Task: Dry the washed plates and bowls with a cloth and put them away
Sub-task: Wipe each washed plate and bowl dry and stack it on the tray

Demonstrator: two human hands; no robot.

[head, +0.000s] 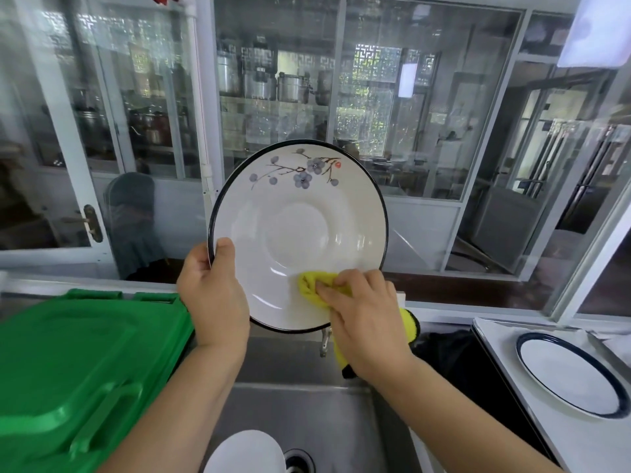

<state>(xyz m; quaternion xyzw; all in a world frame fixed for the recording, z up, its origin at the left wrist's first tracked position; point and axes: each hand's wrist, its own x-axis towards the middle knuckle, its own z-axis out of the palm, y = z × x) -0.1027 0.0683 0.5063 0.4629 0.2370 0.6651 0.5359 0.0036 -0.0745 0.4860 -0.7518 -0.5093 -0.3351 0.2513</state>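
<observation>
The left hand (213,288) held the floral plate (297,233) upright above the sink (307,414), its face turned toward the camera. The left grip was pinching the plate's dark rim at the lower left edge, with the thumb on the front face and the fingers hidden behind the plate.

The right hand (367,322) pressed the yellow cloth (316,285) against the lower part of the plate's face. The right grip was curled round the cloth, fingertips bunching it onto the glaze; the remainder of the cloth (yellow with a dark edge) hung below the hand, past the plate's lower rim.

The plate was white with a dark rim and a painted branch of blue blossoms near its top edge.

A second plate (566,373), white with a dark rim, lay flat on the white bench (498,339) at the right, well apart from the hands. A green plastic lid (78,370) lay to the left of the sink, just beside the left forearm. A white rounded object (244,452) sat in the sink basin next to the drain (298,460). A tap (325,341) showed just below the plate's lower rim
</observation>
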